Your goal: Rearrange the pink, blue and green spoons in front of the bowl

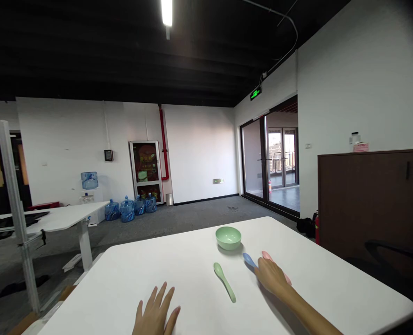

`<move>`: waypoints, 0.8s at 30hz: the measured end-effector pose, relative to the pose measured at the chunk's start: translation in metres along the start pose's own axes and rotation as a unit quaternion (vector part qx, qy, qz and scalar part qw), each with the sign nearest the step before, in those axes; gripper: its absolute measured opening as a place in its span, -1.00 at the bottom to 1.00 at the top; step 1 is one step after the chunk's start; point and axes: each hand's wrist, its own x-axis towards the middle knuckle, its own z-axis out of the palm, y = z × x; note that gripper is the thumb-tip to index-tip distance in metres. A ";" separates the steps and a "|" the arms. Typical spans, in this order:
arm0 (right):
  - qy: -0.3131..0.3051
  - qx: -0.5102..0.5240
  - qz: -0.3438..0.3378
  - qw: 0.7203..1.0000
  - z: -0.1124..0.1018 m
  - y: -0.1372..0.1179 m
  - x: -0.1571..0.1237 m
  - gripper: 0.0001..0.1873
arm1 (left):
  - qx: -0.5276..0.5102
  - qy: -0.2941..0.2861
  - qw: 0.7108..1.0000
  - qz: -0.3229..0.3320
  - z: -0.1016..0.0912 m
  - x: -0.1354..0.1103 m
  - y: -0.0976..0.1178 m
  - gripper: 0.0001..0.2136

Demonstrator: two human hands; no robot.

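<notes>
My right hand (272, 278) is over the right part of the white table (188, 270), its fingers curled down on a blue spoon (249, 259). Only the bowl end of that spoon shows; the handle is hidden beneath the hand. A pink spoon (267, 256) lies just beyond, partly covered by the same hand. Left of these lies a green spoon (223, 281), apart from both hands. Behind the spoons stands an upright light green bowl (228, 238). With fingers spread and nothing in it, my left hand (154, 312) rests at the table's near side.
A brown cabinet (370, 200) stands to the right, beyond the table's edge. At left are another white table (63, 215) and a metal post (16, 209). Several blue water bottles (127, 209) stand on the floor by the far wall.
</notes>
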 end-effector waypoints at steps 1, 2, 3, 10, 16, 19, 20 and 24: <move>0.005 0.002 -0.009 1.000 0.000 -0.006 -0.003 -0.70 | -0.002 0.005 1.000 0.003 0.001 0.000 -0.001 -0.49; 0.010 0.001 -0.017 1.000 0.000 -0.012 -0.005 -0.69 | -0.004 0.009 1.000 0.005 0.002 0.000 -0.002 -0.49; 0.011 -0.002 -0.023 1.000 0.001 -0.017 -0.007 -0.69 | -0.005 0.010 1.000 0.006 0.003 -0.001 -0.003 -0.49; 0.003 -0.038 -0.029 0.999 0.010 -0.035 -0.014 -0.65 | -0.017 0.028 0.999 0.011 0.011 0.001 -0.010 -0.50; 0.008 -0.046 -0.026 0.999 0.024 -0.032 -0.011 -0.67 | -0.011 0.023 1.000 0.006 0.011 0.002 -0.009 -0.49; 0.018 -0.052 -0.030 0.998 0.027 -0.030 -0.011 -0.66 | -0.006 0.021 1.000 0.007 0.010 0.001 -0.008 -0.49; 0.021 -0.053 -0.032 0.998 0.028 -0.030 -0.011 -0.66 | -0.006 0.021 1.000 0.008 0.010 0.001 -0.008 -0.50; 0.023 -0.049 -0.034 0.998 0.025 -0.030 -0.012 -0.68 | -0.006 0.020 1.000 0.010 0.011 0.001 -0.008 -0.49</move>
